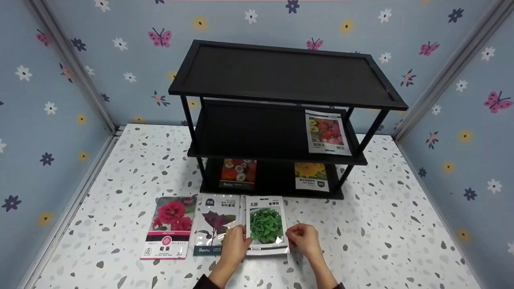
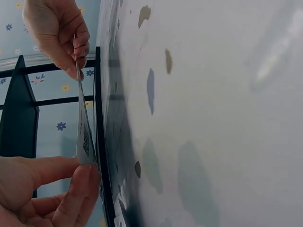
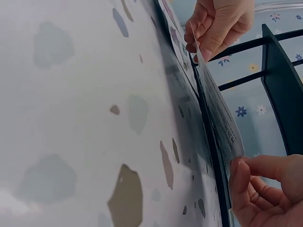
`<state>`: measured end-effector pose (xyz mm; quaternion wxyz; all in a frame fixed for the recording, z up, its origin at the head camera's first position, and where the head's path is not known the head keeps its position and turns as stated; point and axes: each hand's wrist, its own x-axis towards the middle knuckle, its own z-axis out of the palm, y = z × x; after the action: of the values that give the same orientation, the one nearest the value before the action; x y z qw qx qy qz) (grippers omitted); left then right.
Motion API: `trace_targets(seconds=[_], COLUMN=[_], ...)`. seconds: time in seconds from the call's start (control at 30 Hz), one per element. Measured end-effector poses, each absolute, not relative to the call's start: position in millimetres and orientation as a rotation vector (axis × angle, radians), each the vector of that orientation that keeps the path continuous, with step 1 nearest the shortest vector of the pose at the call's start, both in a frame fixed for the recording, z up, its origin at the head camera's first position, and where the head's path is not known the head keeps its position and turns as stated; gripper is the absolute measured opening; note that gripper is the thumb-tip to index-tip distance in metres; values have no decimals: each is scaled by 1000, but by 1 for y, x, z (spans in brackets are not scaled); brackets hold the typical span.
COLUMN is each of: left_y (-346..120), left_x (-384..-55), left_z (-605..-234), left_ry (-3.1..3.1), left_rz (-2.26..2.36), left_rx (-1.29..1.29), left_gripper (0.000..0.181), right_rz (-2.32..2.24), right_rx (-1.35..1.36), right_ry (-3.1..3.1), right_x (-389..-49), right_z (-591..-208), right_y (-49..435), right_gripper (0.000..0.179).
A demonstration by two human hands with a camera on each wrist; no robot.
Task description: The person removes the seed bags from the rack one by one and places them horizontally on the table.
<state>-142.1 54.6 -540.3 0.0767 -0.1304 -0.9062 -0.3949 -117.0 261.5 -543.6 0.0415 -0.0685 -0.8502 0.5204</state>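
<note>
A white seed packet (image 1: 266, 225) printed with a green leafy plant is between the two hands in the head view. My left hand (image 1: 234, 245) pinches its left edge and my right hand (image 1: 304, 239) pinches its right edge. Both wrist views show the packet (image 2: 85, 135) nearly edge-on, raised off the surface between thumbs and fingers. Left of it lies a packet with a purple-leaved plant (image 1: 217, 218), partly covered by my left hand. Farther left is a packet with pink flowers (image 1: 170, 224).
A black three-tier shelf (image 1: 281, 74) stands behind the packets. Its middle tier holds a packet of red and pink flowers (image 1: 327, 132). On the bottom tier lie a red-and-white flower packet (image 1: 238, 173) and a yellow flower packet (image 1: 311, 176). Flower-patterned walls (image 1: 132, 52) enclose the speckled surface (image 1: 385, 241).
</note>
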Motion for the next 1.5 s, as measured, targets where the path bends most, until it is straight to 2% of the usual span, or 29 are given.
trace_targets(seconds=[0.37, 1.07, 1.3, 1.5], left_y=[56, 61, 64, 70], left_x=[-141, -137, -141, -150], left_z=[-546, -539, -520, -497], left_ry=[-2711, -2743, -2800, -2829], left_rz=[-1087, -981, -1008, -961], left_rx=[-387, -328, -443, -605], left_gripper=[26, 18, 35, 41], right_rz=[1538, 1458, 1406, 1284], right_rx=[-229, -175, -51, -6], right_ry=[-2645, -2715, -2716, -2766], right_x=[-118, -115, -117, -121], right_z=[-549, -539, -520, -501], right_y=[255, 255, 269, 284], right_gripper=[5, 12, 16, 17])
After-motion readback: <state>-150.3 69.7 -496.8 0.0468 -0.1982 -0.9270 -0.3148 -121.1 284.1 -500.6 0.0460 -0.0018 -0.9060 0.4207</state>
